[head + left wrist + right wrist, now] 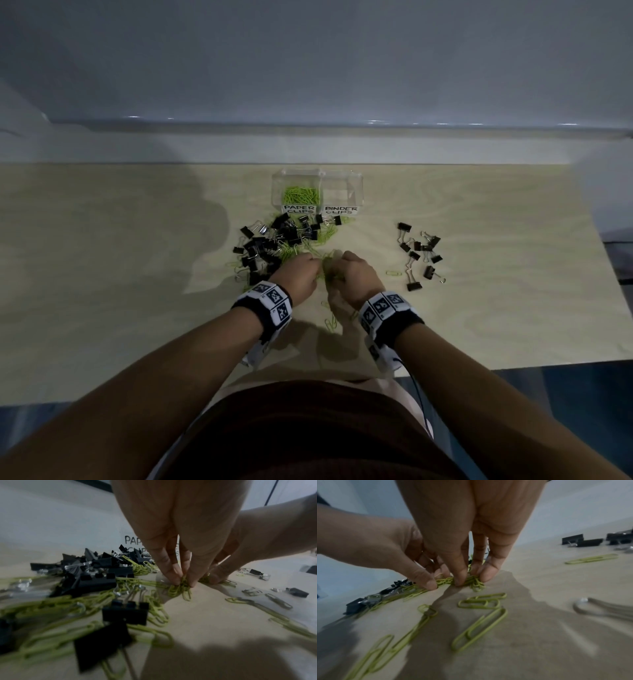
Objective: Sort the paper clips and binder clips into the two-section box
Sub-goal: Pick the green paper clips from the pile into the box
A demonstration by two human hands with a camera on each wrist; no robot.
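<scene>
Your left hand [303, 274] and right hand [356, 277] each pinch tangled paper clips [471, 582]; lifting may drag linked strays, or binder clips [270, 243], along.

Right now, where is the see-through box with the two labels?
In the head view, the box sits at the table's far edge, straight beyond both hands, with the mixed pile of clips just in front of it.

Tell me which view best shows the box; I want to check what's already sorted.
The head view: the box shows both sections, green paper clips in the one labelled PAPER CLIPS, the BINDER CLIPS one looking empty. The left wrist view catches only part of a label behind the left hand; the right wrist view shows none of it.
</scene>
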